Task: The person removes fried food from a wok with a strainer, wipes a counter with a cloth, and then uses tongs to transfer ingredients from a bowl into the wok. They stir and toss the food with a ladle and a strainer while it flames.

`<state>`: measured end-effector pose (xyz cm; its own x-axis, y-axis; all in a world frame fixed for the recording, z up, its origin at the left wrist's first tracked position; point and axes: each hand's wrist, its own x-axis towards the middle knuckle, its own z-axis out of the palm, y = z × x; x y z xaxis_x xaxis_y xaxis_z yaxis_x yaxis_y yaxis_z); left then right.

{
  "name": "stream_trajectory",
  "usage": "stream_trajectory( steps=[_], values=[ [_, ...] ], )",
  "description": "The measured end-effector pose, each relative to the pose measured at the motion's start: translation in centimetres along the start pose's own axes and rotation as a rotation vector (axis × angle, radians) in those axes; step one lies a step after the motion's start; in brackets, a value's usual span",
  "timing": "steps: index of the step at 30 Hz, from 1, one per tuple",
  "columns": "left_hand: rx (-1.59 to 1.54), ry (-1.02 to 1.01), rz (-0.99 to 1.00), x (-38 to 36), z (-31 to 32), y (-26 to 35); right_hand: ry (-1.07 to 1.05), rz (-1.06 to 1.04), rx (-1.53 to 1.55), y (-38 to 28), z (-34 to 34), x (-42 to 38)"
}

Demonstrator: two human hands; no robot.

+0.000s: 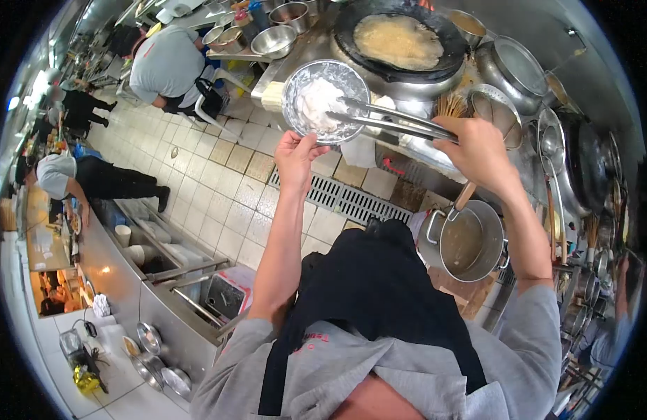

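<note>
My left hand (297,161) grips the near rim of a metal bowl (360,78), fingers closed at its edge. White, batter-coated pieces (316,101) lie inside, and white smears cover the bowl's wall. Closed around a pair of metal tongs (407,124), my right hand (477,150) points their tips into the coated pieces. Beyond the bowl, to the right, a black wok (344,31) sits on the stove with bubbling, foamy yellowish oil (397,43) in it.
A bamboo brush (451,105) and a round strainer (497,112) lie right of the tongs. A large pot of cloudy liquid (470,241) stands near my right forearm. Steel bowls (273,42) line the far counter. Two co-workers (168,63) (92,175) stand at left across the tiled floor (225,189).
</note>
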<state>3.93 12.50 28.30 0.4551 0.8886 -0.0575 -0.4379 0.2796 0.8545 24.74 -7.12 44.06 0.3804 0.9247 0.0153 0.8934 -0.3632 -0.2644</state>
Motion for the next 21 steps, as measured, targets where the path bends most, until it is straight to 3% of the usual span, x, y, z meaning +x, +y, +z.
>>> stream_trajectory(
  steps=[4, 15, 21],
  values=[
    [-0.033, -0.008, -0.02, 2.0, 1.8, -1.9, 0.021, 0.054, 0.189, 3.3, 1.7, 1.2],
    [-0.116, -0.01, -0.16, 8.6, 5.1, -3.8, 0.169, 0.134, 0.004, 5.1, -1.6, 1.8],
    [-0.096, -0.057, -0.159, 11.2, 6.0, -5.2, 0.379, 0.226, 0.071, 5.2, -5.8, 3.1]
  ],
)
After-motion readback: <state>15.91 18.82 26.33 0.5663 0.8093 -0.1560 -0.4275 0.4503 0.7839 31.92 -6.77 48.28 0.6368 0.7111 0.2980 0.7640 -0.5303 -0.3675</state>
